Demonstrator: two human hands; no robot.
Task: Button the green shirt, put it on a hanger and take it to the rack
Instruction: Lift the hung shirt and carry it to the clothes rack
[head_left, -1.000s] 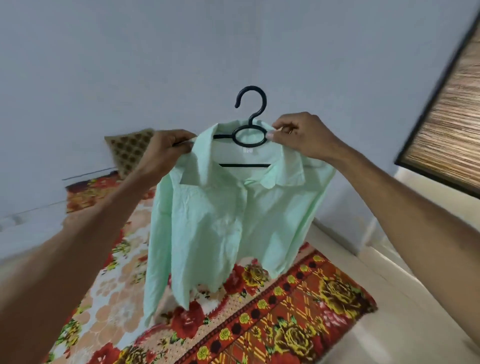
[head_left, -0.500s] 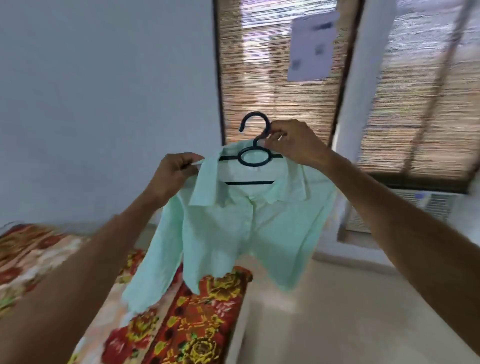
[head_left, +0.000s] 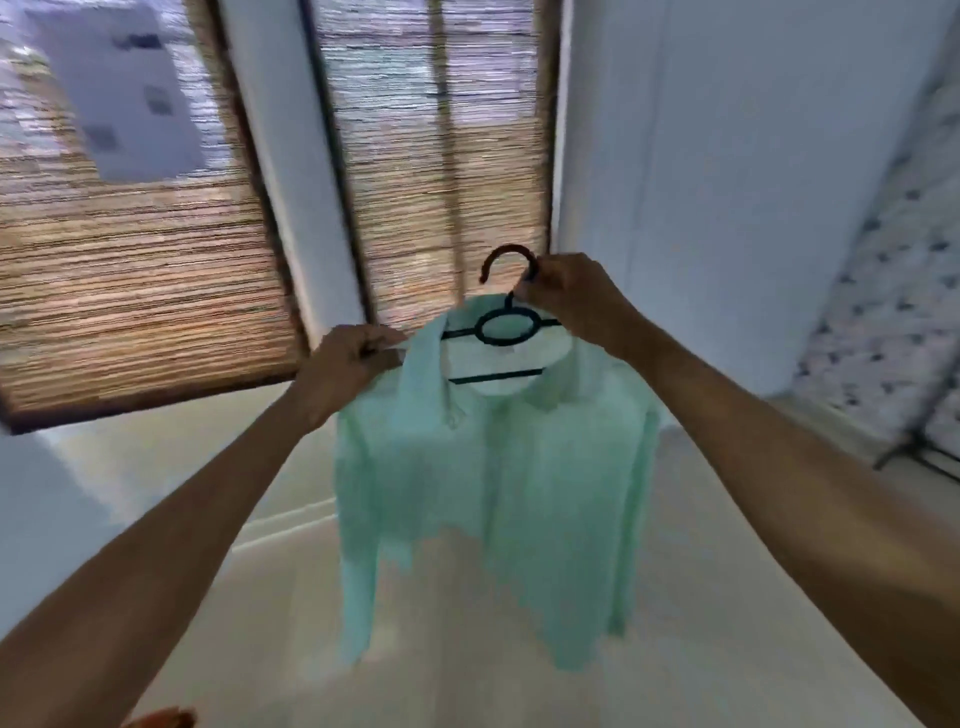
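The pale green shirt (head_left: 498, 483) hangs in the air in front of me on a black plastic hanger (head_left: 503, 328), its front facing me and its sleeves dangling. My right hand (head_left: 566, 299) pinches the hanger's neck just under the hook. My left hand (head_left: 348, 366) grips the shirt's left shoulder at the end of the hanger. The picture is blurred by motion.
Bamboo blinds (head_left: 130, 291) cover the windows ahead, with a white sheet of paper (head_left: 111, 93) on the left one. A white wall (head_left: 727, 182) stands to the right. At the far right a patterned cloth hangs over a black metal frame (head_left: 914, 441). The floor (head_left: 467, 649) is pale.
My view has swung right, away from the floral bedding to the windows and the right wall. My right hand has shifted from the shirt's shoulder up to the hanger's neck. The shirt swings.
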